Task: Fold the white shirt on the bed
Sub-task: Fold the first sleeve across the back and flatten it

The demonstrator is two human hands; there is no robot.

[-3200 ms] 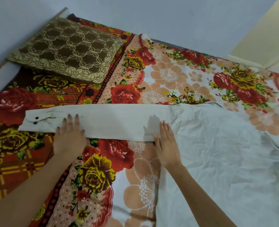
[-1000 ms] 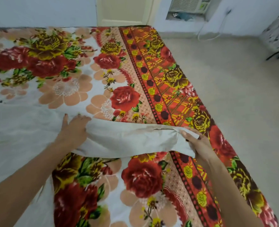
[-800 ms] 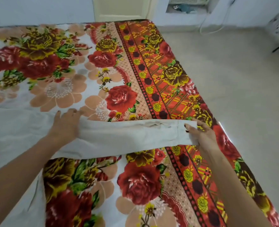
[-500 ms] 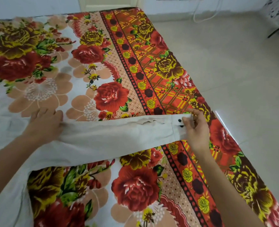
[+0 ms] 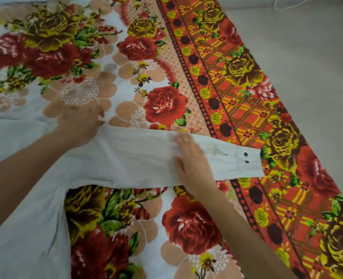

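- Closest to the camera, both forearms reach in from the bottom edge, and the body of the white shirt fills the lower left corner, lying flat on the floral bedsheet.
- A bit further out, the sleeve runs straight to the right from the shoulder, laid out flat across the sheet. Its cuff, with two dark buttons showing, ends on the red checked border of the sheet, near the bed's right edge.
- The right hand is lying palm-down on the sleeve just short of the cuff, fingers spread, gripping nothing. It's blurry, so it looks mid-swipe.
- Half a second ago that hand was pinching the cuff end and pulling it taut. Now it's let go and moved inward onto the cloth, so I'd say stretching is over and smoothing has started.
- The left hand is at the shoulder end, pressing down near the sleeve's top edge, fingers curled a little at the seam. I can't tell whether it's pinching fabric or just pinning it.
- Task-wise: the sleeve is now flat and straight, which probably sets it up to be folded in over the body. No actual fold made on this side yet.
- Far back it's just more sheet, and bare floor off to the right.
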